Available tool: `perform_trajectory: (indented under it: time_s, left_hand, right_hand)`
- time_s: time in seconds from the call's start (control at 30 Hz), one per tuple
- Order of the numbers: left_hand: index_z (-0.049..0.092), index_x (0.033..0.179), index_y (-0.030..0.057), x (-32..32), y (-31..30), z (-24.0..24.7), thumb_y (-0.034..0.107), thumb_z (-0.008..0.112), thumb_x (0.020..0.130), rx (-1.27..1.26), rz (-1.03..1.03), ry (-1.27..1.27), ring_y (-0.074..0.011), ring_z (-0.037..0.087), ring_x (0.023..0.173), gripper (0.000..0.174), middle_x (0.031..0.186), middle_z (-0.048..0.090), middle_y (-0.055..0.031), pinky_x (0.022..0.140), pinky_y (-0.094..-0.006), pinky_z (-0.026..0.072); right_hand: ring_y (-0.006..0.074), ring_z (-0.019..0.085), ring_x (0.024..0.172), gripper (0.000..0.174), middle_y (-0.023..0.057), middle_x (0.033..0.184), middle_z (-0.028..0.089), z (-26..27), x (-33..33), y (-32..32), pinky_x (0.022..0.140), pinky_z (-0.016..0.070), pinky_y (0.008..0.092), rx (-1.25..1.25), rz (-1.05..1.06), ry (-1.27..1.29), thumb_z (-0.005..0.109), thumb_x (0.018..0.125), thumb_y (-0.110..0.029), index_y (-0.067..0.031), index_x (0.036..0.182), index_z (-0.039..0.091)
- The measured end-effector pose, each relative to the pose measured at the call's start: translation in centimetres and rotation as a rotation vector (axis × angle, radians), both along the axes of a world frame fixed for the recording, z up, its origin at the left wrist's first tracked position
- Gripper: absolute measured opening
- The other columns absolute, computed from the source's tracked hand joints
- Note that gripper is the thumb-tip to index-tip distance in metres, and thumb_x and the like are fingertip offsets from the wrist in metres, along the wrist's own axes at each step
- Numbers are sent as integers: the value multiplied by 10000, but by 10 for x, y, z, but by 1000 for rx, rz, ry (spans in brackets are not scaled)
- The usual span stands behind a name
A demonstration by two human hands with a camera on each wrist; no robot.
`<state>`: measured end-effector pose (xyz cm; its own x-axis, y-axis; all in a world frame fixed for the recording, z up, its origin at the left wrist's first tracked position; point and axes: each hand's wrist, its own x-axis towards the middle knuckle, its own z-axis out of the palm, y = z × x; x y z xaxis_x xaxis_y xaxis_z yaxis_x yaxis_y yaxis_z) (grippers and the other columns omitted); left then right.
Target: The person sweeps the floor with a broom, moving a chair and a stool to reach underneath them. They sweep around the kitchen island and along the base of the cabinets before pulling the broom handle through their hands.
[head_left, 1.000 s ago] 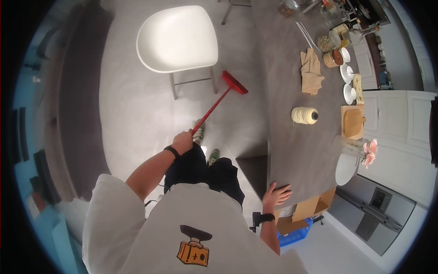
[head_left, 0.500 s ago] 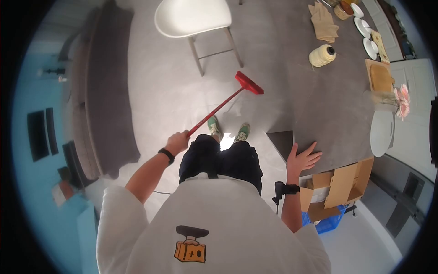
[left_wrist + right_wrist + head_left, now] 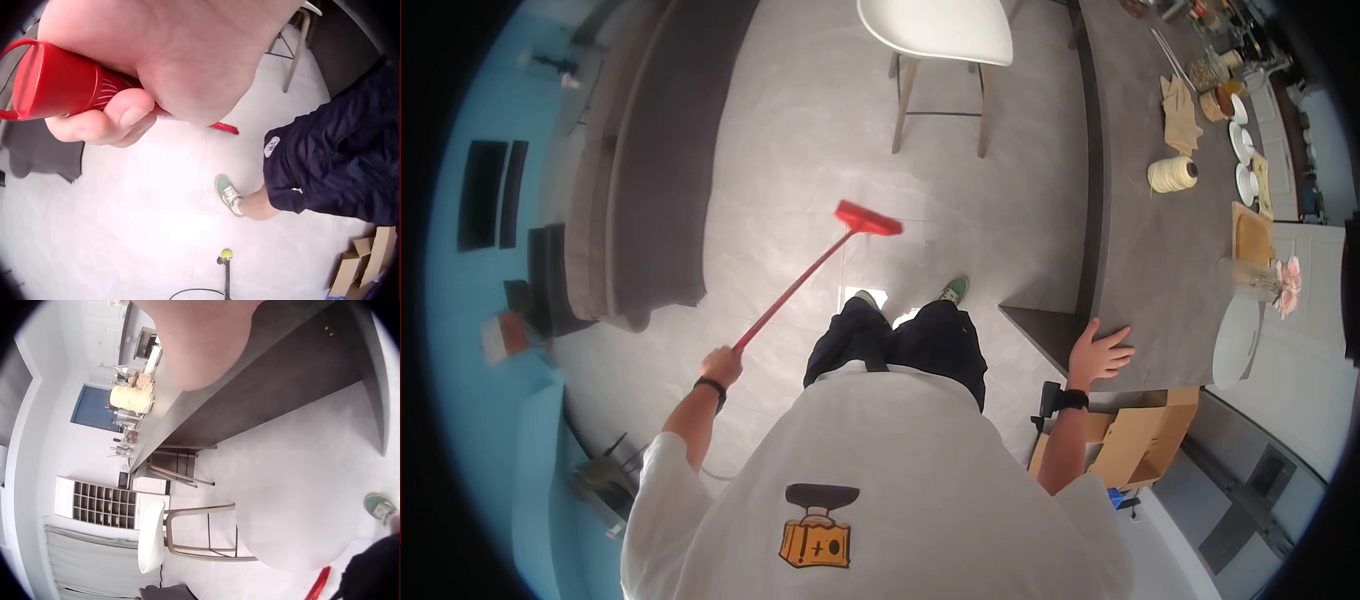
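Nearest, the left hand is clamped round the top end of the red broom; its shaft slants forward to the bristle head at the floor. The right hand lies flat, fingers spread, on the countertop corner.

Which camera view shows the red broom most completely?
The head view: the whole red broom, from the left hand on its handle to the brush. The left wrist view shows mainly the gripped handle end; the right wrist view, only a red sliver.
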<state>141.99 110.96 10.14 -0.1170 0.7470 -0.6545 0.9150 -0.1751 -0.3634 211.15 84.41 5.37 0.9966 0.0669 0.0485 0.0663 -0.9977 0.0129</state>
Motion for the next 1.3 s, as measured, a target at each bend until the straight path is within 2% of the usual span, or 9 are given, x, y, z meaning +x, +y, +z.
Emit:
perform_trajectory:
  time_s: [0.33, 0.53, 0.63, 0.73, 0.77, 0.83, 1.0, 1.1, 1.3]
  left_hand:
    - [712, 924, 6, -181, -118, 1, 496, 406, 1001, 4, 432, -117, -441, 665, 945, 583, 930, 698, -255, 844, -519, 531]
    - [698, 860, -8, -202, -142, -72, 508, 436, 992, 49, 662, -391, -449, 656, 878, 593, 868, 676, -269, 757, -526, 516]
    - [578, 723, 50, -193, -119, -109, 488, 488, 995, 87, 777, -605, -150, 492, 435, 523, 554, 514, -20, 384, -335, 393]
    - [575, 736, 62, -154, -76, -102, 476, 497, 994, 52, 884, -695, -127, 457, 413, 495, 543, 487, -1, 368, -315, 362]
    - [662, 828, -31, -138, -59, -91, 425, 500, 980, 45, 869, -657, -344, 670, 682, 507, 700, 651, -207, 626, -449, 499]
    - [663, 828, -29, -126, -41, -98, 421, 504, 980, 58, 846, -693, -350, 667, 685, 501, 699, 652, -207, 625, -446, 494]
    - [669, 838, -21, -101, 14, -98, 399, 517, 984, 79, 736, -712, -382, 660, 717, 470, 733, 664, -216, 652, -450, 497]
    - [671, 838, -15, -77, 45, -70, 395, 524, 979, 54, 756, -670, -394, 663, 754, 458, 760, 670, -224, 675, -465, 502]
    - [682, 848, -10, -33, 98, -39, 387, 526, 960, 45, 696, -612, -401, 670, 788, 441, 786, 679, -229, 693, -468, 512]
  right_hand:
    - [462, 161, 1467, 778, 294, 1585, 166, 10, -10, -13, 1171, 190, 554, 170, 58, 3, 472, 949, -631, -190, 1554, 262]
    - [494, 270, 1403, 603, 349, 1505, 264, 17, -89, 17, 1155, 252, 547, 251, 446, -154, 714, 807, -221, -125, 1362, 499]
    - [493, 237, 1411, 510, 327, 1509, 254, 22, -124, 29, 1154, 256, 541, 192, 504, -22, 731, 791, -171, -149, 1270, 559]
    - [428, 357, 1322, 460, 242, 1409, 374, 29, -134, 40, 1107, 334, 474, 166, 448, 97, 697, 774, -26, -154, 1206, 608]
    - [381, 426, 1237, 422, 209, 1349, 411, 22, -125, 38, 1052, 381, 430, 247, 471, 138, 668, 771, 11, -140, 1163, 636]
    - [244, 549, 991, 377, 127, 1158, 498, 15, -110, 51, 857, 479, 319, 409, 429, 217, 576, 765, 110, -104, 1051, 697]
    - [188, 600, 839, 303, 93, 1040, 581, -22, -88, 128, 734, 509, 301, 488, 478, 251, 579, 839, 80, -85, 1067, 689]
    - [124, 627, 718, 184, 41, 879, 669, -43, -80, 198, 643, 510, 273, 660, 438, 627, 620, 960, -164, -68, 1113, 655]
    - [125, 649, 746, 267, 52, 947, 677, -82, -59, 388, 637, 507, 253, 880, 582, 965, 563, 1005, -296, -87, 1147, 646]
